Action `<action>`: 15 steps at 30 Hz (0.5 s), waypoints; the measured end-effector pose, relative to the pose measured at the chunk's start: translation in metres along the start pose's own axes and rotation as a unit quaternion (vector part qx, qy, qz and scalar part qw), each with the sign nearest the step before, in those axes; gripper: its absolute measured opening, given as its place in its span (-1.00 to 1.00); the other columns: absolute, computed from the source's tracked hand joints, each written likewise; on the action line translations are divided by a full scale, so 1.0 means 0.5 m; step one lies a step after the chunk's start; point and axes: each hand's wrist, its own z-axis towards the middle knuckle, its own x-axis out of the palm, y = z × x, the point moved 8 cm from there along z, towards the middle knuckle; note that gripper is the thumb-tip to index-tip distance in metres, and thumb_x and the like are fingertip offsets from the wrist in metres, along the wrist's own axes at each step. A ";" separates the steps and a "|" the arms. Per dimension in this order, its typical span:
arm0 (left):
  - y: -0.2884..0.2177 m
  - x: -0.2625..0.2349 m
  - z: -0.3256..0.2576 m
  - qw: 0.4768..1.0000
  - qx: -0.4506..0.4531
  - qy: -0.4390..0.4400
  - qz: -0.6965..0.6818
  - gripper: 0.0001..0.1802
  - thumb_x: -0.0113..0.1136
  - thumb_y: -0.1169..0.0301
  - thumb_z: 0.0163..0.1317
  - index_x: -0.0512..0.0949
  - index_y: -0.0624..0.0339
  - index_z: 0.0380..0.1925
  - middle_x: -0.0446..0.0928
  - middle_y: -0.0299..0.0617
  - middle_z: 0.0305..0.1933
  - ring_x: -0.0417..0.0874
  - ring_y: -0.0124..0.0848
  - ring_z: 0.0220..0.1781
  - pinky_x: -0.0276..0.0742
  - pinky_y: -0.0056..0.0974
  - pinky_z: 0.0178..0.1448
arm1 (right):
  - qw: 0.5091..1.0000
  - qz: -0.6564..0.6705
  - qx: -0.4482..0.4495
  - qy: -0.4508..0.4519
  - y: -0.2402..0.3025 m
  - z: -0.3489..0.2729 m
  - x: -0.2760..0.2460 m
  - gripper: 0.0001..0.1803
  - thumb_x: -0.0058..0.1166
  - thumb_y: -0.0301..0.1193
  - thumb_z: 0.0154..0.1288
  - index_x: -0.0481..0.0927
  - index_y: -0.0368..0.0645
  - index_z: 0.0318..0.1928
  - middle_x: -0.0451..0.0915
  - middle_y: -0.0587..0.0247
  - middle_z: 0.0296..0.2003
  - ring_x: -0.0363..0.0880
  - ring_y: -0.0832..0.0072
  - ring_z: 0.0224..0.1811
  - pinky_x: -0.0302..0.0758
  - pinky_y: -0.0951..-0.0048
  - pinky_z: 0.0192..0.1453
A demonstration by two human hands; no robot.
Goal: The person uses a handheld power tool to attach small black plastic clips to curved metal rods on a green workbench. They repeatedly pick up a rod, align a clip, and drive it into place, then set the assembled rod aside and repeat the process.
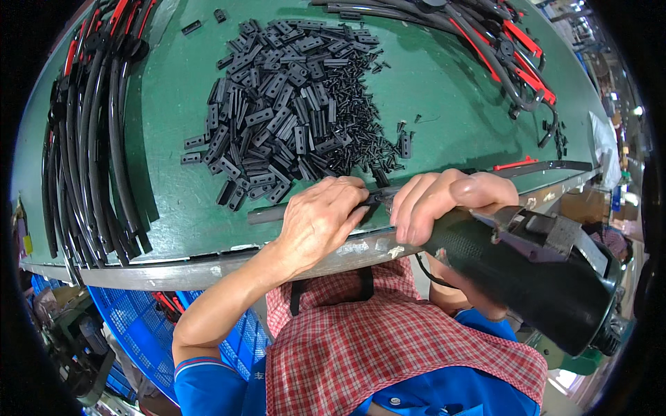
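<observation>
My left hand (320, 220) is closed around a black tube (265, 215) lying along the table's near edge, its grey-black end sticking out to the left. My right hand (444, 202) wraps round the textured grip of a large black power screwdriver (534, 291). The tool's front end points at the tube beside my left fingers; its tip is hidden by my right fingers. Just beyond both hands lies a heap of black plastic blocks with two holes (277, 104). Small black screws (354, 111) are piled against the heap's right side.
Bundled black tube frames with red parts (97, 139) stand at the left of the green table (177, 83). More such frames (499, 52) lie at the far right. A red strip (515, 163) lies near the right edge. Blue plastic baskets (135, 333) stand below the table's metal edge.
</observation>
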 end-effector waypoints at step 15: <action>-0.001 -0.007 0.008 0.999 -0.038 0.030 -0.004 -0.76 0.31 0.46 0.03 0.52 0.27 -0.29 0.59 -0.06 -0.15 0.63 -0.14 -0.12 0.57 -0.18 -0.06 | 0.949 0.209 -0.103 -0.210 -0.080 0.008 -0.110 0.22 -0.07 0.53 -0.09 0.13 -0.27 0.29 0.40 0.26 -0.56 0.40 0.43 -0.59 0.39 0.36 -0.48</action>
